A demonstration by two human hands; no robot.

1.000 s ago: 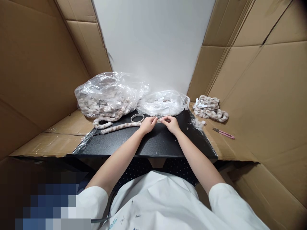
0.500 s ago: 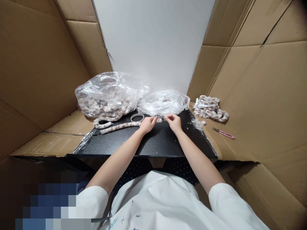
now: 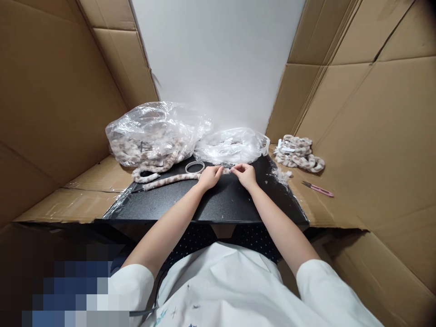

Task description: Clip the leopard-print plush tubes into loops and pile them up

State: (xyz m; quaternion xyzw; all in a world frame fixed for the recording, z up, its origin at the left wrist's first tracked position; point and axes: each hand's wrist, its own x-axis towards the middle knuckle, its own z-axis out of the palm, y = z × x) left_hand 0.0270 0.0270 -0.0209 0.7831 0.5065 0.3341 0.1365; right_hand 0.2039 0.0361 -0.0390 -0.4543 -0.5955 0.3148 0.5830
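Note:
A fluffy white-and-brown fur strip (image 3: 172,181) lies along the black table and runs under my left hand (image 3: 210,176), whose fingers are closed around it near its right end. My right hand (image 3: 244,174) is just to the right, thumb and fingertips pinched at the tip of the same strip. What exactly the right fingertips grip is too small to make out. Beside my left hand, a pale ring (image 3: 195,167) that looks like a roll of tape rests on the table.
A clear plastic bag (image 3: 158,120) of similar fur strips stands at the back left, with another plastic bag (image 3: 235,144) beside it. To the right are coiled fur strips (image 3: 295,154), a tuft of loose fluff (image 3: 283,175) and pink thread snips (image 3: 318,188). Cardboard walls (image 3: 384,136) flank the table.
My right hand has shifted slightly left, closer to my left hand, and its fingertips now meet the strip's end. The left hand keeps its hold in the same place.

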